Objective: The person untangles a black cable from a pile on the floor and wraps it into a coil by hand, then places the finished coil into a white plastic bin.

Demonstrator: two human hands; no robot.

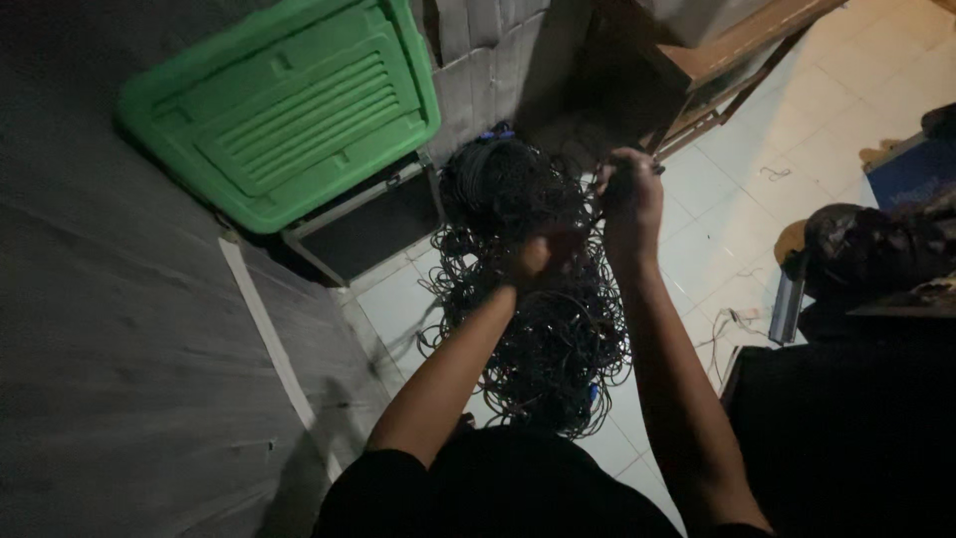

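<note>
I see the left hand [533, 261] buried and closed in a tangled bundle of black cables [528, 299] held above the tiled floor [737, 199]. The right hand [629, 194] pinches a strand at the bundle's upper right edge, beside the green lid [289, 110].

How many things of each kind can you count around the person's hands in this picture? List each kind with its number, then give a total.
Tangled bundle of dark cables, held by the left hand and right hand: 1
Green plastic lid: 1
Wooden shelf unit: 1
Dark heap at the right: 1
Total: 4
</note>
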